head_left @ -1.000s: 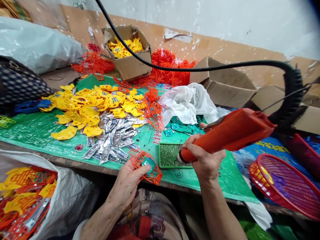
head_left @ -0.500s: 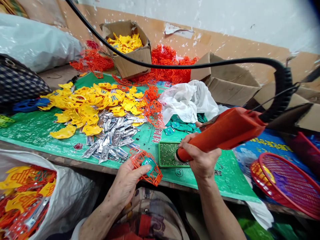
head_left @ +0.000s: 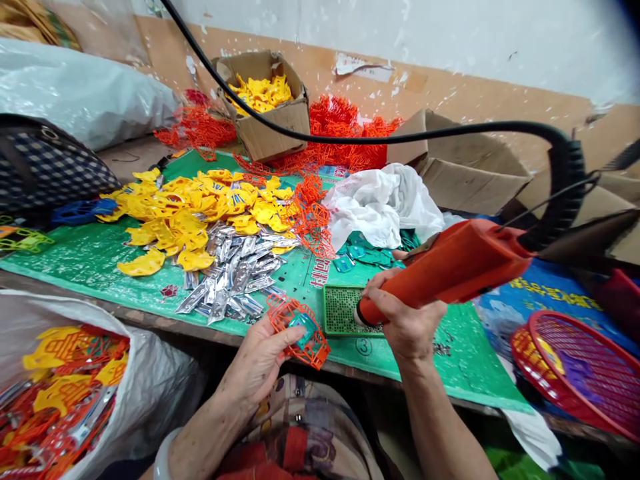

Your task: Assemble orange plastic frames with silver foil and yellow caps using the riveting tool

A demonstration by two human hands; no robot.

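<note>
Orange openwork plastic frame (head_left: 316,353): head view; by near edge of green-covered counter (head_left: 295,283), teal plastic piece (head_left: 306,325) on it.
Left hand (head_left: 263,353): pinching both, thumb on teal piece.
Right hand (head_left: 413,327): closed round red-orange corded tool (head_left: 450,267), tip at green rectangular perforated tray (head_left: 327,312).

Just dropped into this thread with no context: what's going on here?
A person is working with both hands at a bench with a green cover. The left hand holds an orange lattice frame with a teal piece under the thumb. The right hand grips a red cabled tool, its tip at a green tray; contact is unclear. Yellow parts and silver strips lie heaped beyond the left hand.
</note>
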